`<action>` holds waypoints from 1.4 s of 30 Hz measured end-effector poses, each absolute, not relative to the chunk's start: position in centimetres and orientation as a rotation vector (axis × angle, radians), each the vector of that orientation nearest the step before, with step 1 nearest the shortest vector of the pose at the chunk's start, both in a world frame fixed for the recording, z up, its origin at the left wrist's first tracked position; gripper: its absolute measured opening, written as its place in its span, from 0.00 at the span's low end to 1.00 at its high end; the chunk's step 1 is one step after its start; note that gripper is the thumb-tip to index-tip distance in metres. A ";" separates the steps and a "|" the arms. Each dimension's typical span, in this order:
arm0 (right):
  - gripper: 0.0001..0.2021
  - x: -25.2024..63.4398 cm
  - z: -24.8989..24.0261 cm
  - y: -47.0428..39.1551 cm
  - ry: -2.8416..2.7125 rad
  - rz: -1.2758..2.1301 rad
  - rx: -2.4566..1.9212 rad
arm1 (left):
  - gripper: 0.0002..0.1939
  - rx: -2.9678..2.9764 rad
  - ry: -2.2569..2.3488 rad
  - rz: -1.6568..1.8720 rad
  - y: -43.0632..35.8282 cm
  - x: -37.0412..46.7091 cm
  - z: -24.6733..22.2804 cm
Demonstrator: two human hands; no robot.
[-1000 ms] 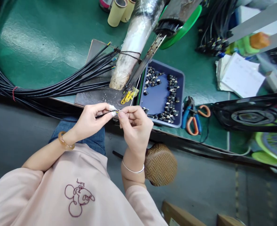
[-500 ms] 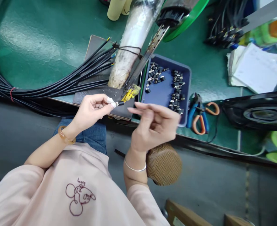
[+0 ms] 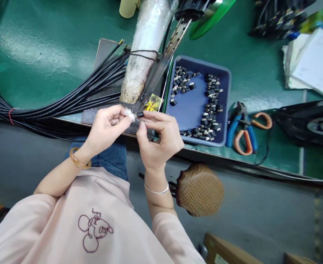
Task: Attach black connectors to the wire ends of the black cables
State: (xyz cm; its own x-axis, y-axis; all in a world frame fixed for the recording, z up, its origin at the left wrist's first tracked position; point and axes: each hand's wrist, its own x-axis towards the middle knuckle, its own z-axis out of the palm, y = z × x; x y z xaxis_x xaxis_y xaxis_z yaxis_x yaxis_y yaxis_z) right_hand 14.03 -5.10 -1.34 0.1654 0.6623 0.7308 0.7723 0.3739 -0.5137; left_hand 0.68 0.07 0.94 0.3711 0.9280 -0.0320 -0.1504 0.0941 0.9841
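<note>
My left hand (image 3: 109,124) is closed in a pinch, with white wrapping on its fingertips. Between them is a small black connector (image 3: 140,114) with metal pins, its black end pointing right. My right hand (image 3: 160,137) has its fingers curled in at that black end, the fingertips against it; the exact contact of the thumb is hard to see. Just beyond the fingertips lie a yellow piece (image 3: 152,103) and the tip of a perforated metal rod (image 3: 175,40). Black cables (image 3: 90,88) with stripped ends lie bundled to the left.
A blue tray (image 3: 226,106) holds several black connectors. Beside it are blue-handled pliers (image 3: 241,123) and an orange-handled tool (image 3: 263,120). A plastic-wrapped tube (image 3: 142,51) slants over the dark board (image 3: 91,116). Papers (image 3: 312,62) lie at right; a stool (image 3: 200,189) stands below the table.
My right hand has moved left from beside the tray to the connector. The left hand keeps its pinch. The whole view has shifted slightly.
</note>
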 end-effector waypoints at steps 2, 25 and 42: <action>0.05 14.0 -1.3 -5.1 -1.532 -0.120 -1.324 | 0.09 1.209 0.852 0.965 0.0 0.8 1.0; 0.05 14.0 -1.0 -5.4 -1.485 -0.031 -1.291 | 0.06 1.207 0.806 0.940 0.2 0.4 1.0; 0.05 14.5 -1.0 -6.0 -1.447 0.176 -1.305 | 0.06 1.537 0.947 1.045 -0.5 0.4 0.6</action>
